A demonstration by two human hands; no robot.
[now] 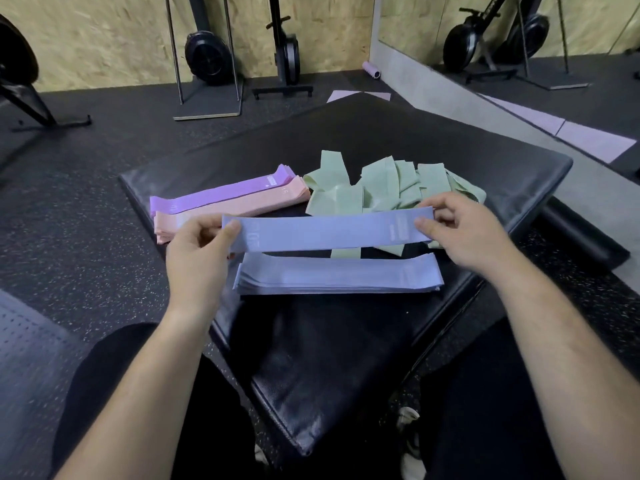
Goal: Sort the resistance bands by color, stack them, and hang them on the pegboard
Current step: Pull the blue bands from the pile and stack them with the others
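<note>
The left hand [197,249] and right hand [462,233] each pinched one end of a flat periwinkle-blue elastic band [329,233], just above the stack of matching blue bands [337,276] on the black padded desk [311,358]. Released unevenly, it could land askew; loose pale-green bands [381,183] behind the stack, perhaps touching it, might mix in.

A black padded platform [346,358] fills the centre over a speckled black rubber floor [104,188], with a chipboard wall [104,36] and upright black-wheeled machines [207,57] along the top and a wall mirror [433,26] at the upper right.
</note>
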